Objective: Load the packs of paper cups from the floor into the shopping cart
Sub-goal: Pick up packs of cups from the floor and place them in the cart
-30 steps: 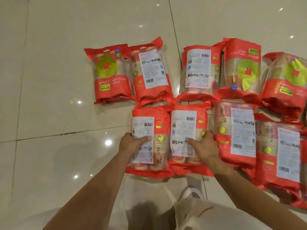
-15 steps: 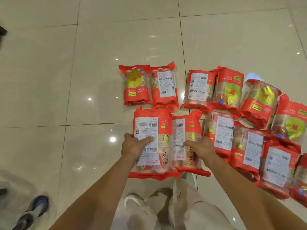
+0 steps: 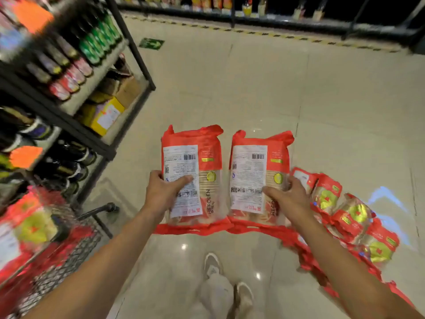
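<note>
I hold two red packs of paper cups in the air above the tiled floor, white label sides up. My left hand (image 3: 164, 194) grips the left pack (image 3: 195, 162) by its left edge. My right hand (image 3: 288, 199) grips the right pack (image 3: 257, 166) by its right edge. Several more red packs (image 3: 351, 215) lie on the floor at the right, partly hidden by my right arm. The wire shopping cart (image 3: 69, 252) is at the lower left, blurred, with red packs (image 3: 30, 226) inside it.
A black shelf rack (image 3: 76, 125) with bottles and cardboard boxes stands at the left, right behind the cart. Another shelf row (image 3: 276, 19) runs along the far side of the aisle. My feet (image 3: 227, 279) are on the tiles below the packs.
Both packs have been lifted off the floor. My view has swung up and to the left, bringing the cart and shelves into sight and pushing the remaining packs to the right.
</note>
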Tool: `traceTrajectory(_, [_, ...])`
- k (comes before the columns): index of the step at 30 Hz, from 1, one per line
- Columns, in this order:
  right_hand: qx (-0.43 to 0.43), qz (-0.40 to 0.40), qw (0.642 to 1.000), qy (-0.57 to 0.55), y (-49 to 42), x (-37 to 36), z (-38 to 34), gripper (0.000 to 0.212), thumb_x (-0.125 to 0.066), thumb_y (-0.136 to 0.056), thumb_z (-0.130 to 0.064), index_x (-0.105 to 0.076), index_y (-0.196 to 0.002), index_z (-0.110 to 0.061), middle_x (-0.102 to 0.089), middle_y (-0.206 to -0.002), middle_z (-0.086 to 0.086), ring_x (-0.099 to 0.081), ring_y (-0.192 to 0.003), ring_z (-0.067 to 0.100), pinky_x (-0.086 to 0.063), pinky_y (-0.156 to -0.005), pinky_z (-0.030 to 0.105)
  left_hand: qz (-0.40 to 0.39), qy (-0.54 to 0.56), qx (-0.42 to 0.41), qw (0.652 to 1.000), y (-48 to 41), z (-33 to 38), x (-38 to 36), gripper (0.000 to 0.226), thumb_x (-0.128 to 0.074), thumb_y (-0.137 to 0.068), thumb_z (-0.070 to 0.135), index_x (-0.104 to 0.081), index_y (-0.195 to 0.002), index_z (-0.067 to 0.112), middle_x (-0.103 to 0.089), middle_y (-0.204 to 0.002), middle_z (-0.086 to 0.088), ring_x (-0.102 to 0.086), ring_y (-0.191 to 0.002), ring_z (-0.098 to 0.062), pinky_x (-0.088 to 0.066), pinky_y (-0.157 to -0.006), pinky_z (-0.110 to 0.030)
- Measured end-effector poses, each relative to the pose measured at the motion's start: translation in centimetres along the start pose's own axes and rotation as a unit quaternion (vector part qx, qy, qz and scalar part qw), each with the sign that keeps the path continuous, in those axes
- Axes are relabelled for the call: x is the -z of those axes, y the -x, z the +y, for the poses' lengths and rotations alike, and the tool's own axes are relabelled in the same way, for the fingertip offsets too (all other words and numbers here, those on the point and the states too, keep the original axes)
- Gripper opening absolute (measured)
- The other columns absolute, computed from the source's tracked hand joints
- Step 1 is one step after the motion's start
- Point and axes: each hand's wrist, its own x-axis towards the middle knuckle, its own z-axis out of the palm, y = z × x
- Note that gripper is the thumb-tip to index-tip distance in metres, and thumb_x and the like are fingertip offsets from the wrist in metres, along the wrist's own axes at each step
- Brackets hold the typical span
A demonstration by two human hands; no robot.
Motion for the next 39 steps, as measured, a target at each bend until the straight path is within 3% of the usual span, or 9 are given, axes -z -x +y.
traceTrajectory(3, [0.088, -0.068, 0.994, -0.014, 4.7, -5.0, -7.7, 0.057, -0.087, -0.073, -0.013, -0.058, -0.123, -0.012, -0.069, -0.104, -0.002, -0.064, -0.086, 0.002, -0.047, -0.071, 0.021, 0.101, 0.061, -0.023, 0.993, 6.5, 2.4, 10.3, 0.065, -0.092, -0.069, 0.037, -0.051, -0.115, 0.016, -0.073, -0.102, -0.007, -0.070, -0.071, -0.016, -0.054, -0.059, -0.032])
traceTrajectory(7, [0.137, -0.173, 0.975, -0.011, 11.3, -12.3, -13.4, 0.058, -0.087, -0.073, -0.010, -0.059, -0.123, -0.012, -0.071, -0.111, 0.006, -0.070, -0.095, 0.023, -0.054, -0.086, 0.037, 0.197, 0.149, -0.029, 0.969, 14.7, 1.0, 22.0, 0.043, -0.083, -0.083, 0.012, -0.053, -0.113, 0.006, -0.066, -0.084, -0.005, -0.062, -0.042, -0.001, -0.045, -0.038, -0.017])
traceTrajectory(13, [0.175, -0.291, 0.941, -0.003, 20.4, -24.6, -16.3, 0.049, -0.082, -0.077, -0.004, -0.059, -0.119, -0.015, -0.073, -0.105, 0.002, -0.074, -0.077, 0.007, -0.054, -0.072, 0.032, 0.298, 0.244, -0.003, 0.923, 20.9, -7.3, 34.9, 0.053, -0.084, -0.081, 0.011, -0.051, -0.122, 0.001, -0.072, -0.101, -0.011, -0.073, -0.066, -0.012, -0.055, -0.046, -0.019])
traceTrajectory(17, [0.155, -0.340, 0.927, 0.031, 25.2, -34.5, -15.8, 0.047, -0.080, -0.079, -0.002, -0.059, -0.121, -0.008, -0.074, -0.106, 0.008, -0.075, -0.088, 0.024, -0.057, -0.074, 0.036, 0.318, 0.265, 0.020, 0.910, 21.4, -14.8, 43.7, 0.049, -0.087, -0.077, 0.019, -0.056, -0.114, 0.014, -0.076, -0.107, -0.010, -0.078, -0.086, -0.027, -0.061, -0.066, -0.036])
traceTrajectory(24, [0.127, -0.385, 0.909, 0.095, 33.1, -54.1, -14.2, 0.041, -0.082, -0.077, -0.012, -0.062, -0.114, -0.010, -0.076, -0.105, 0.012, -0.076, -0.087, 0.029, -0.061, -0.082, 0.053, 0.361, 0.257, 0.084, 0.892, 19.8, -26.7, 61.4, 0.046, -0.092, -0.071, 0.032, -0.064, -0.103, 0.014, -0.078, -0.087, -0.003, -0.078, -0.066, -0.016, -0.063, -0.062, -0.038])
traceTrajectory(28, [0.094, -0.402, 0.902, 0.131, 35.3, -62.9, -13.6, 0.055, -0.080, -0.061, -0.025, -0.068, -0.112, -0.008, -0.080, -0.092, 0.006, -0.077, -0.080, 0.025, -0.061, -0.072, 0.038, 0.360, 0.255, 0.125, 0.889, 15.8, -31.1, 68.6, 0.062, -0.094, -0.065, 0.036, -0.065, -0.111, 0.007, -0.079, -0.098, -0.010, -0.079, -0.078, -0.025, -0.064, -0.070, -0.042])
traceTrajectory(32, [0.067, -0.410, 0.892, 0.179, 33.9, -70.7, -11.6, 0.036, -0.081, -0.078, -0.010, -0.066, -0.110, -0.009, -0.078, -0.086, 0.005, -0.075, -0.065, 0.012, -0.054, -0.052, 0.019, 0.329, 0.272, 0.176, 0.887, 8.8, -35.0, 71.6, 0.066, -0.095, -0.061, 0.038, -0.066, -0.108, 0.002, -0.079, -0.088, -0.014, -0.078, -0.070, -0.031, -0.065, -0.066, -0.045])
traceTrajectory(36, [0.032, -0.398, 0.885, 0.239, 30.8, -78.6, -8.2, 0.065, -0.088, -0.066, -0.027, -0.057, -0.121, -0.010, -0.074, -0.100, 0.009, -0.074, -0.087, 0.028, -0.061, -0.081, 0.043, 0.321, 0.260, 0.226, 0.882, 0.6, -40.8, 72.9, 0.065, -0.096, -0.056, 0.043, -0.074, -0.104, 0.005, -0.081, -0.086, -0.012, -0.079, -0.068, -0.027, -0.066, -0.067, -0.046])
traceTrajectory(39, [-0.019, -0.378, 0.884, 0.275, 28.0, -84.1, -5.2, 0.056, -0.087, -0.071, -0.021, -0.055, -0.116, -0.011, -0.073, -0.097, 0.015, -0.071, -0.091, 0.039, -0.057, -0.087, 0.052, 0.320, 0.241, 0.275, 0.874, -5.5, -45.2, 73.5, 0.076, -0.097, -0.044, 0.053, -0.074, -0.104, 0.011, -0.081, -0.089, -0.006, -0.079, -0.075, -0.025, -0.066, -0.072, -0.045])
